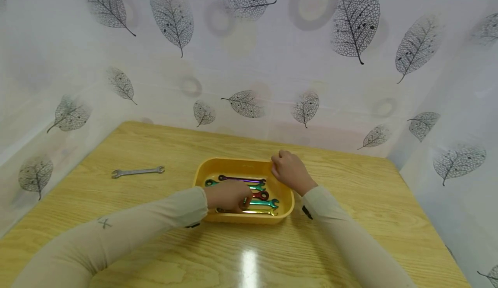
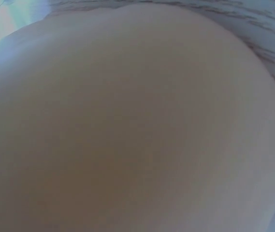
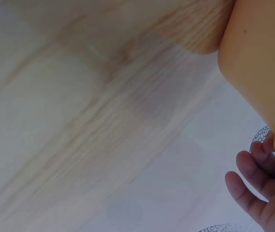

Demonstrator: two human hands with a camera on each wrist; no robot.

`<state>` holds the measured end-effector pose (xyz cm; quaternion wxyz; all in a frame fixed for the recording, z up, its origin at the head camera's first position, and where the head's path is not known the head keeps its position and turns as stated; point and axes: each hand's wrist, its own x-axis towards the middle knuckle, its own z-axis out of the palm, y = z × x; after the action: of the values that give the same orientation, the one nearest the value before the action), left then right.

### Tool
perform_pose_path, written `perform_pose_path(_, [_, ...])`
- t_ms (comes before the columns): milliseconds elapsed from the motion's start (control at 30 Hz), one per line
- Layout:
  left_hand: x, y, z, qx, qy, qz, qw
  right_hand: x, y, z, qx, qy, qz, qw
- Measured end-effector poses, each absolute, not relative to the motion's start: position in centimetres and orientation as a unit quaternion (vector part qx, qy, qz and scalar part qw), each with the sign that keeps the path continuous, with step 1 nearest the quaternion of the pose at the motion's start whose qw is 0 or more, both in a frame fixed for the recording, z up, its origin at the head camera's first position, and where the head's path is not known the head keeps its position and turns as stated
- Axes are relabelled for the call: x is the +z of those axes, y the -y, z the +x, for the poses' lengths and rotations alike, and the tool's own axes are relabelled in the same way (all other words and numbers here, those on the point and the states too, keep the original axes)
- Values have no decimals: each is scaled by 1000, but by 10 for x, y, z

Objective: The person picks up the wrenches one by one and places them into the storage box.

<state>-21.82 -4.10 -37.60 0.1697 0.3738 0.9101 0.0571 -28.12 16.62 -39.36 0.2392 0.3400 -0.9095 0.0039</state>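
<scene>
A yellow plastic tray [image 1: 249, 220] stands on the table with several coloured wrenches in it. My left hand [image 1: 229, 195] reaches over its left side, thumb and fingers curled at a teal wrench [image 1: 264, 203]. Its palm hides parts of the red wrench [image 1: 263, 195] and a green wrench [image 1: 212, 183]. A purple wrench [image 1: 243, 179] lies behind the hand, a gold wrench [image 1: 260, 211] in front. At the back right corner, my right hand [image 1: 291, 171] grips the rim; the right wrist view shows its fingers [image 3: 246, 193] below the tray's outer wall [image 3: 260, 58].
A silver open-end wrench [image 1: 138, 172] lies on the wooden table [image 1: 155, 253] left of the tray. Leaf-patterned cloth [image 1: 249, 63] rises behind the table and along both sides. A blurred pale surface [image 2: 137, 116] fills most of the left wrist view.
</scene>
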Motion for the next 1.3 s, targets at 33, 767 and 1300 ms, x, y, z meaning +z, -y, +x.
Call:
perform_pose_path(33, [-375,41,-219,56,-910,372,171,-393,-166,-281,5,910,339,238])
perform_pose_path(767, [-348,67,-211,27,-904,427,10,-393,-166,-278,4,911,338,235])
perform_pose_path(1300, [-340,97,-211,-97,-862,430,-249,-393,-167,-279,8,910,340,237])
